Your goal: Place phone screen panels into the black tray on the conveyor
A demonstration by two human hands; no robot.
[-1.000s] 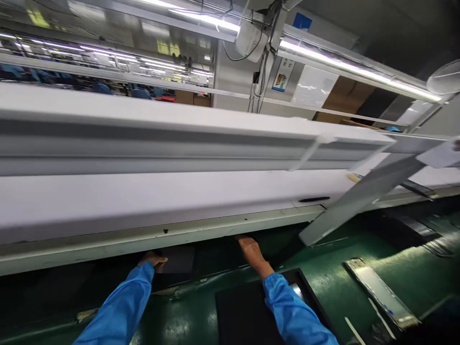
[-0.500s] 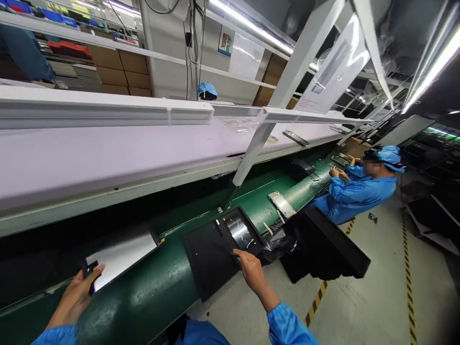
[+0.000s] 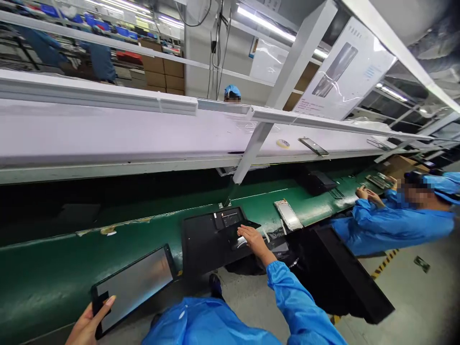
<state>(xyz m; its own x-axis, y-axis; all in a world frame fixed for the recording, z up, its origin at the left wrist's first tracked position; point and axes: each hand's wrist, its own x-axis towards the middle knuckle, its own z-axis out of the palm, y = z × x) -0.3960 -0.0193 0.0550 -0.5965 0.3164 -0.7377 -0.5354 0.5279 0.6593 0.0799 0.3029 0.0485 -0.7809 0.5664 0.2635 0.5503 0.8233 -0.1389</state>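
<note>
left hand (image 3: 88, 326): grip holds tablet panel (image 3: 134, 286) by its left edge, off the near edge of green belt (image 3: 46, 273) | right hand (image 3: 253, 240): fingers flat, grip wide, on black tray (image 3: 204, 242) at belt near edge | bare belt left of tray

Head camera looks down along green conveyor (image 3: 53, 273).

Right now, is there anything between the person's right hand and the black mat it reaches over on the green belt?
Nothing visible. The right hand already rests on small dark parts at the far right of the flat black mat on the green conveyor belt. The left hand grips a corner of a grey-screened tablet panel, apart from the mat.
</note>
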